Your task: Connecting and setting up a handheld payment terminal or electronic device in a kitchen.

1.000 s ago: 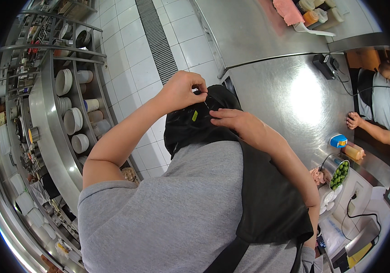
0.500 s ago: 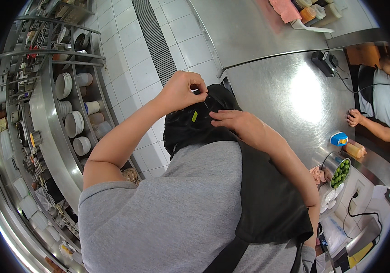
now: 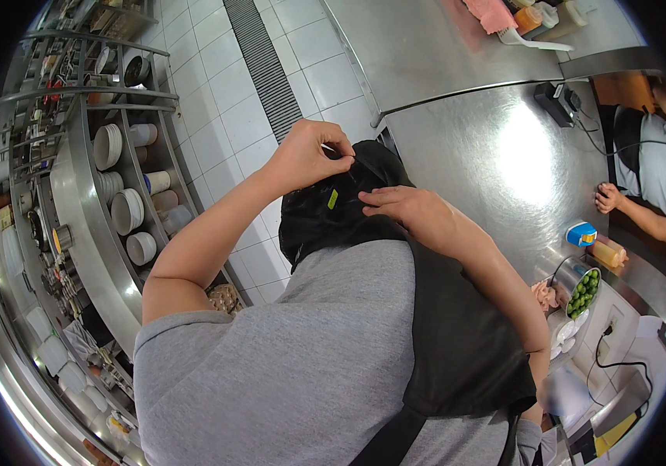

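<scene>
My left hand (image 3: 310, 155) is raised over the black apron (image 3: 469, 334), whose gathered lower cloth lies across my front. Its thumb and forefinger are pinched together; whatever they hold, if anything, is too small to make out. Just to the right and lower, my right hand (image 3: 414, 216) rests on the dark cloth with its fingers stretched out and flat. Between the two hands, a small yellow-green strip (image 3: 333, 199) lies on the black fabric. I wear a grey shirt (image 3: 294, 334) beneath the apron.
A steel counter (image 3: 457, 171) runs along the right, with a black power adapter (image 3: 556, 104), a blue-and-white object (image 3: 581, 234) and a metal container of green limes (image 3: 584, 293). Behind it, another person's hand (image 3: 606, 198) touches its edge. Steel shelves with white bowls (image 3: 126, 211) stand left, beside a floor drain (image 3: 263, 62).
Both hands keep almost the same pose and place. The view has shifted very slightly.
</scene>
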Tool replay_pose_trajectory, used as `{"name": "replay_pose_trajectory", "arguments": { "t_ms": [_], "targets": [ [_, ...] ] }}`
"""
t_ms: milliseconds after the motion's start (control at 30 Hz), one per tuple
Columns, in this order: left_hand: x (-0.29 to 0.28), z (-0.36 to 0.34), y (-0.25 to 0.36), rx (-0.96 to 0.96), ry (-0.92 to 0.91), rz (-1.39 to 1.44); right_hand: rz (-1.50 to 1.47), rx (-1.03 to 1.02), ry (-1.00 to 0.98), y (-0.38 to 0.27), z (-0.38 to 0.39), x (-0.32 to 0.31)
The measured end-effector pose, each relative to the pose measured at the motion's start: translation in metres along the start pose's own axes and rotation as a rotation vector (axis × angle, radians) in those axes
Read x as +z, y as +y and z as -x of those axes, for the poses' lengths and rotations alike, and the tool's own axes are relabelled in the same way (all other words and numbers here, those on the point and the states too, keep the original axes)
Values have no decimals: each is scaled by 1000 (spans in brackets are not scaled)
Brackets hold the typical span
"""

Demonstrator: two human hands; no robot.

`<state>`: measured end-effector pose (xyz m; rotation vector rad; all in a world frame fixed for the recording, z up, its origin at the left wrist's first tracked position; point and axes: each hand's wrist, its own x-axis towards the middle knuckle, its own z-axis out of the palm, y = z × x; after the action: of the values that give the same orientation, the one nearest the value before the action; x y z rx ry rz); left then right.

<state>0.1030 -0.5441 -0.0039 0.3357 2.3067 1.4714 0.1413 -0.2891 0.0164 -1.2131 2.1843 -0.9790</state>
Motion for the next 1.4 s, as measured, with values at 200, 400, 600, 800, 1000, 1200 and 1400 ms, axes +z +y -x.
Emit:
{"name": "replay_pose_trajectory", "arguments": {
  "t_ms": [200,400,600,800,1000,1200,1400],
  "targets": [
    [-8,1,3,29,-62,-110,-70,62,-87,-4,-3,-3],
    [-17,-3,12,31,-112,-220,-81,74,-84,-4,-5,-2],
    [-21,-19,25,-54,-263,-217,-182,64,100,7,-4,1],
    [-51,-11,31,-244,-566,-231,-25,38,232,26,-27,13],
    [-35,10,72,-325,-532,-368,-122,379,177,25,-15,-10],
    [-37,-13,94,-212,-670,-636,-119,226,312,35,3,-21],
    [-49,-37,87,-604,-653,-183,-374,13,385,55,-8,-13]
  ]
}}
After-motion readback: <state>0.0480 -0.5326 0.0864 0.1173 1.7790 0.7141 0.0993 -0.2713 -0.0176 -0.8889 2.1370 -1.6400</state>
